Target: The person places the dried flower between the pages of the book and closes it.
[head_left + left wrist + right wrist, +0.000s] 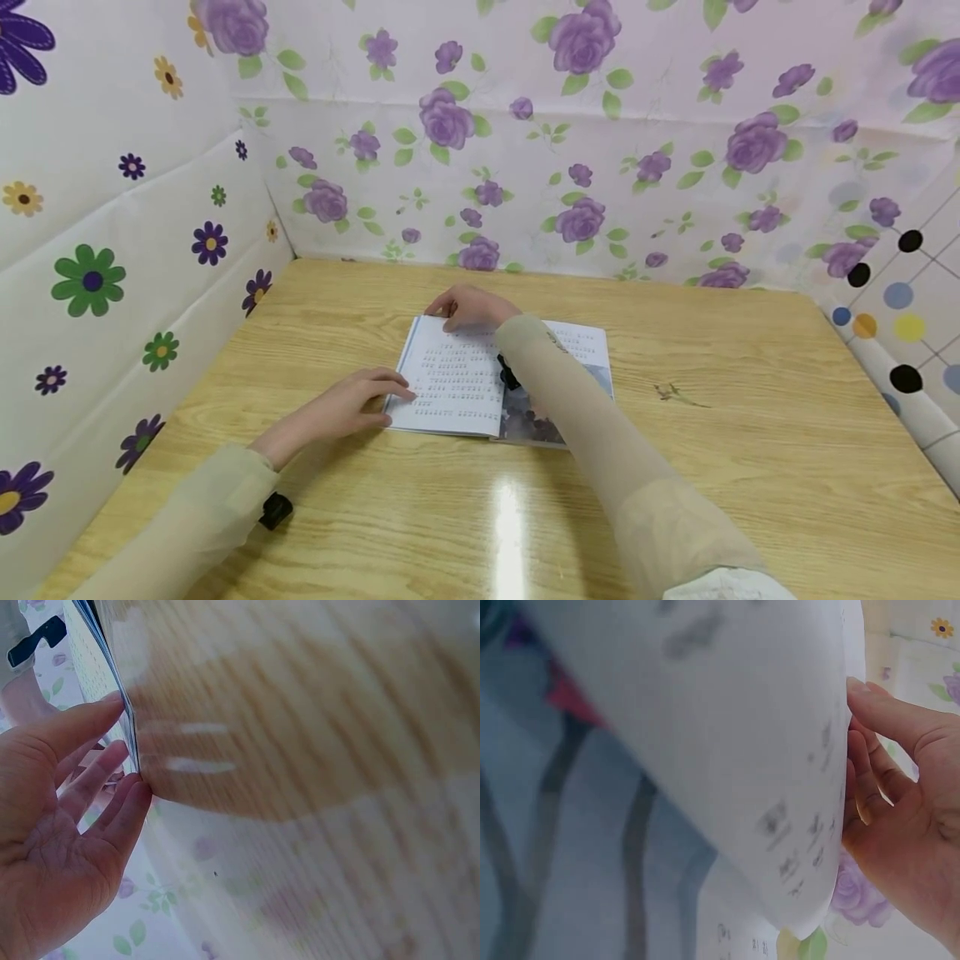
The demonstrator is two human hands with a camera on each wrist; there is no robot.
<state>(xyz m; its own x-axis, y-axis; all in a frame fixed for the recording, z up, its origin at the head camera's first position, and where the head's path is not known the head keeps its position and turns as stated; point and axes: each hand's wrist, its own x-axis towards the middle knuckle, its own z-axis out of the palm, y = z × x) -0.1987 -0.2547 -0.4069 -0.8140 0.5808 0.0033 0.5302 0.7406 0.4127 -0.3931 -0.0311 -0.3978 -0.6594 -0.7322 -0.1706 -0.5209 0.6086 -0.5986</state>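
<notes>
An open book (457, 383) lies on the wooden table, with printed text on its left page and text above a dark picture on its right page. My left hand (348, 407) rests at the lower left corner, one fingertip on the page and the thumb by its bottom edge. In the left wrist view the thumb and relaxed fingers of that left hand (71, 825) touch the book's edge. At the top edge of the left page, my right hand (474, 307) pinches a page. The right wrist view shows that page (780, 787) bending, thumb in front and fingers behind.
The wooden table (735, 450) extends around the book on every side. A flowered sheet (525, 192) hangs behind it, with another flower-patterned sheet (172, 275) on the left. A dotted covering (911, 325) stands at the right. My right forearm crosses over the right page.
</notes>
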